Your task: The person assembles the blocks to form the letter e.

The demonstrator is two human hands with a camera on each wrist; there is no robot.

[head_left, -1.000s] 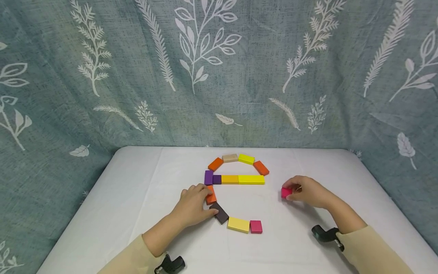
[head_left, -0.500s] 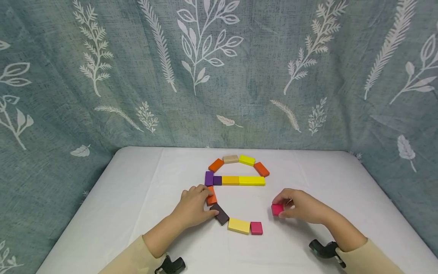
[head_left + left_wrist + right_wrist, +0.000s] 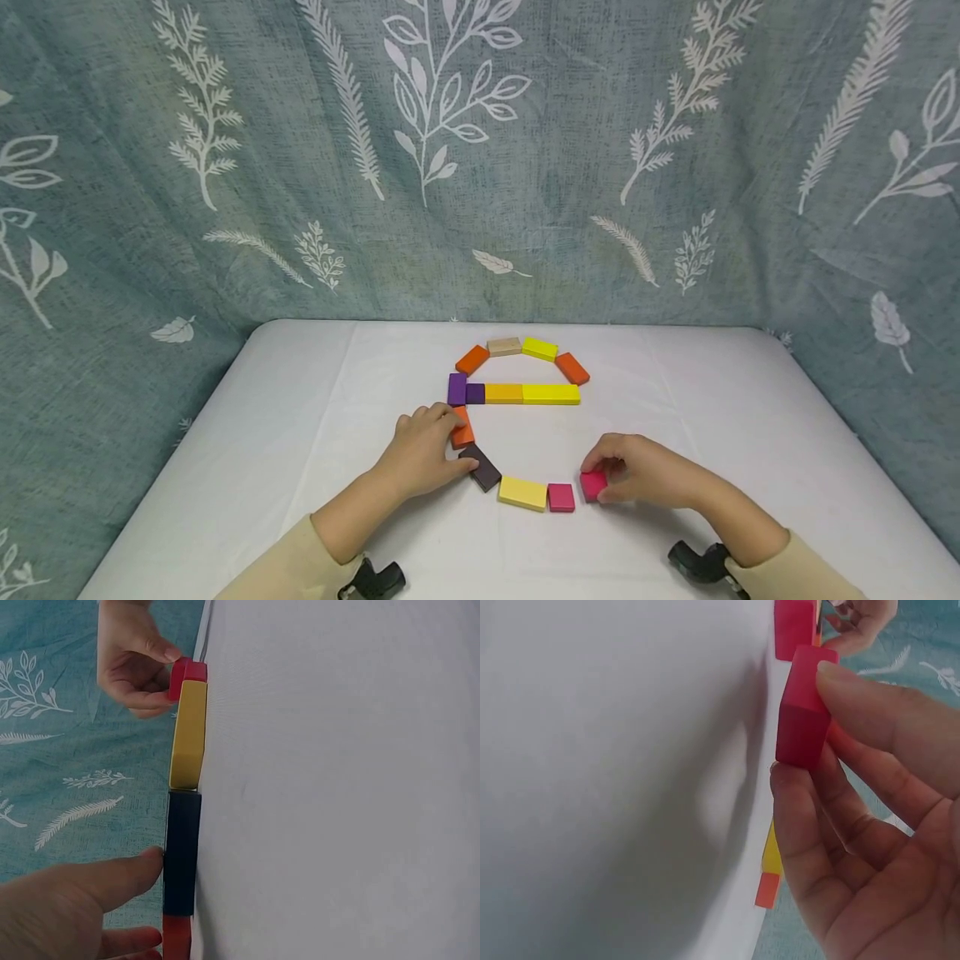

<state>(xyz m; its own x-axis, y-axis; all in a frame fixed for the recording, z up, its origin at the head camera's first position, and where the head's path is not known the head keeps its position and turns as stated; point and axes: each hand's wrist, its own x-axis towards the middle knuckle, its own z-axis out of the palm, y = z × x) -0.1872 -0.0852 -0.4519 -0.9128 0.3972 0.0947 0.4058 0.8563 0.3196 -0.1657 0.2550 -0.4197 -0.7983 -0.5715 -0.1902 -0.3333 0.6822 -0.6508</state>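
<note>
In the head view my right hand (image 3: pixel 645 471) pinches a pink block (image 3: pixel 592 486) between thumb and fingers. The block is a short way right of another pink block (image 3: pixel 561 497) lying on the table. In the right wrist view the held block (image 3: pixel 804 705) appears slightly off the white surface. My left hand (image 3: pixel 423 450) rests at the left of the row, its thumb touching the dark brown block (image 3: pixel 481 468) and its fingertips on an orange block (image 3: pixel 462 428). A pale yellow block (image 3: pixel 522 493) lies between the dark block and the pink one.
Behind the hands, a purple block (image 3: pixel 457 389), a small dark purple block (image 3: pixel 476 393), an amber block (image 3: pixel 503 393) and a yellow block (image 3: pixel 551 394) form a line. Orange, tan (image 3: pixel 504 347) and yellow blocks arch above it. A patterned cloth (image 3: pixel 570 167) hangs behind the white table (image 3: pixel 300 467).
My right hand has moved left and toward the near edge with the pink block, bringing it near the lower row's end. The left hand has stayed in place.
</note>
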